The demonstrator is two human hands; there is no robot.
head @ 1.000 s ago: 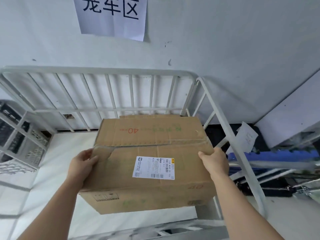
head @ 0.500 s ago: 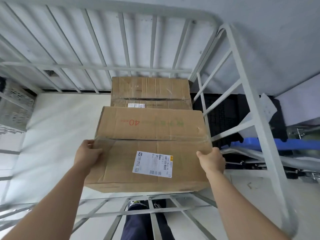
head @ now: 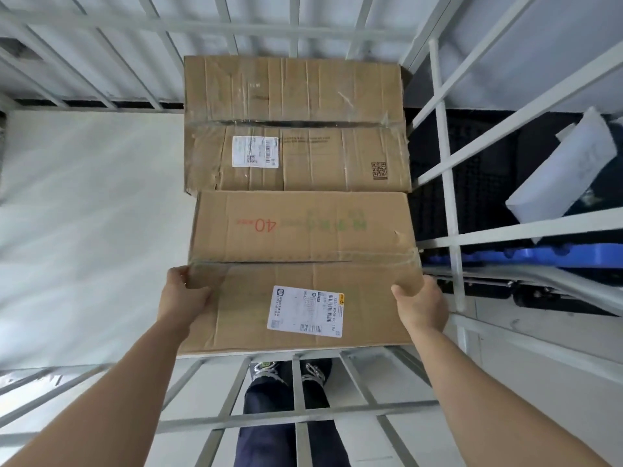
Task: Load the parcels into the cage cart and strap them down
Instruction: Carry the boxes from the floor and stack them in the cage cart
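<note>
Since a second ago the held parcel has come down inside the cage cart, and a second parcel behind it has come into view. The held parcel is creased brown cardboard with a white label and a red "40". The left hand and right hand clasp its near corners; its far edge meets the second parcel, which lies against the back bars.

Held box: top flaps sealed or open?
Sealed. Clear tape runs along the centre seam of the held box, flaps flat and closed, though creased. The left hand and right hand grip its side edges.
</note>
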